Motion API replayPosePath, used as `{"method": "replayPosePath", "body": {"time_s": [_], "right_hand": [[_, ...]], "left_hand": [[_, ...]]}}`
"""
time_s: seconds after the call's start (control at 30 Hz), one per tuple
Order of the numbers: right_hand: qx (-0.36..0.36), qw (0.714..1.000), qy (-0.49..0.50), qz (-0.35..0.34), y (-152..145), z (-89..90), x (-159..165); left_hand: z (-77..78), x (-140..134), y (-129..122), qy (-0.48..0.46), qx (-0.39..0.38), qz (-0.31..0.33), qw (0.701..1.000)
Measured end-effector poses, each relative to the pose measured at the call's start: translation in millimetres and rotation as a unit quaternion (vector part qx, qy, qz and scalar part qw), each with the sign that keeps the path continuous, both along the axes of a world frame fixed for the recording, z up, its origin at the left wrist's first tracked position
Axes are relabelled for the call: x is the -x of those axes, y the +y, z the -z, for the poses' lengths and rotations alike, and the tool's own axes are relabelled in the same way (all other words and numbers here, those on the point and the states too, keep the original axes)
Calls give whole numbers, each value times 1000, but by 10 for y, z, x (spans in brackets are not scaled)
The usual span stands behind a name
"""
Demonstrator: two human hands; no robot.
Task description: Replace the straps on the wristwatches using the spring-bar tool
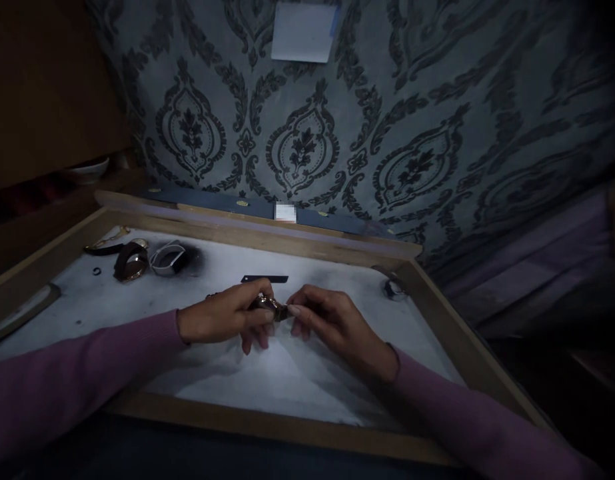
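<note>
Over the middle of a white-bottomed wooden tray, my left hand (230,313) is closed around a wristwatch (267,305) with a shiny gold-toned case. Thumb and fingers cover much of it. My right hand (332,323) pinches the end of the watch's strap on the right side, its fingertips close to the left hand's. Whether the right hand also grips a small part or tool is hidden. Just behind the hands lies a flat dark strip (264,279), like a cutter blade.
A dark-strapped watch (131,261), a pale-strapped watch (168,259) and a small black ring (96,271) lie at the tray's left. Another watch (394,288) rests at the right. The wooden rim (267,417) surrounds the work. Patterned wallpaper (302,140) rises behind.
</note>
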State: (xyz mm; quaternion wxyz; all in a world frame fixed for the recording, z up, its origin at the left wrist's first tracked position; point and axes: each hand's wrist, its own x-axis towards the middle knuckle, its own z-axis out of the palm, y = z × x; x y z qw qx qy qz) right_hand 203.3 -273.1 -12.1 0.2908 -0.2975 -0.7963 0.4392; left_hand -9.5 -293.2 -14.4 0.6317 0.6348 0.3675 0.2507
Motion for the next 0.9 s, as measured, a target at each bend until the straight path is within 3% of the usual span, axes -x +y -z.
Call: {"method": "replayPosePath", "body": {"time_s": [0.23, 0.6, 0.9], "right_hand": [[58, 997, -10, 39, -9, 3, -26], [22, 999, 8, 40, -21, -33, -16], [3, 1000, 4, 27, -26, -47, -22]], "left_hand": [[-52, -20, 19, 50, -55, -16, 997], [-73, -69, -34, 15, -54, -68, 996], [-68, -68, -33, 8, -46, -69, 996]]}}
